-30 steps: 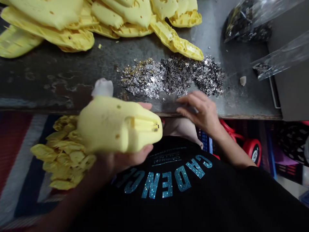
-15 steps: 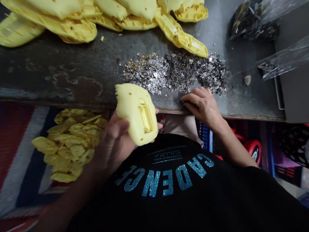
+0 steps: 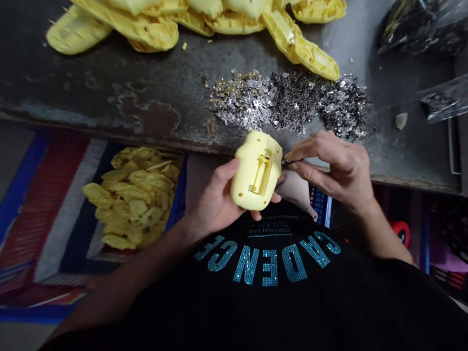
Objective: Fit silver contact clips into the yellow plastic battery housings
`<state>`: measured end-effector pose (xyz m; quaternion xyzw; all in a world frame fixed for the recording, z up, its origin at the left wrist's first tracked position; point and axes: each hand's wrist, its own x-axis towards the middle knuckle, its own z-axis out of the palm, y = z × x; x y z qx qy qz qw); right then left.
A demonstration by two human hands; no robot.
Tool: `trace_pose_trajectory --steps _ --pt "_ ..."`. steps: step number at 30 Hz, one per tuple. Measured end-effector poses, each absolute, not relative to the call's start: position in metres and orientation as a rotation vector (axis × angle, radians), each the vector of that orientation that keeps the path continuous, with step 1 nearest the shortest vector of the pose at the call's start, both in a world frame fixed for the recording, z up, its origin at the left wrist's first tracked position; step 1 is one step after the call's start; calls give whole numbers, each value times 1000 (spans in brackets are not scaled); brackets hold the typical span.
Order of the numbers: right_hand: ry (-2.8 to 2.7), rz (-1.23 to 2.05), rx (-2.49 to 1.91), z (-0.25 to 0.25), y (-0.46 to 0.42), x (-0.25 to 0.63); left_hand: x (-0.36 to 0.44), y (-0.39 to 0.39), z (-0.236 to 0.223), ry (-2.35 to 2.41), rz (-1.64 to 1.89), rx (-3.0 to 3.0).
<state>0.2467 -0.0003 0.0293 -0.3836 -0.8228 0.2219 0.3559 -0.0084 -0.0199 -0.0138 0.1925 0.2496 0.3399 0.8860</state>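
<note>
Left hand (image 3: 214, 200): gripping one rounded, pale-yellow plastic shell (image 3: 248, 151), thumb on its left edge, fingers beneath. Shell held at centre, just off the near edge of the dark-grey metal worktop (image 3: 91, 83); rectangular recess facing up, small round holes near the ends.

Right hand (image 3: 340, 168): thumb and fingertips pinched on one small dark metal piece (image 3: 287, 162), just beside the shell's right edge; whether the two touch cannot be told.

On worktop, beyond the hands: three adjoining heaps of small metal parts, namely a silvery heap (image 3: 241, 102) at left, a darker heap (image 3: 294, 100) in the middle, a mixed dark-and-silver heap (image 3: 345, 107) at right. Far side: a row of yellow plastic half-shells (image 3: 241, 22). Right: one whitish lump (image 3: 401, 121); farther right, clear plastic bags (image 3: 446, 100) with dark contents.

Below worktop, left: a pile of small yellow plastic parts (image 3: 135, 195).
</note>
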Motion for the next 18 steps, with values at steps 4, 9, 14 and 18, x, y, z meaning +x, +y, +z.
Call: trace_pose_trajectory --steps 4,9,14,18 --pt "-2248 530 -953 44 -1 239 -7 -23 -10 519 680 391" --pt "-2362 465 -911 48 1 237 -6 -28 -8 514 683 418" --pt "-2461 386 -848 52 1 236 -6 -30 -8 463 685 406" --pt "-2504 328 -805 53 2 236 -7 -31 -6 488 688 393"
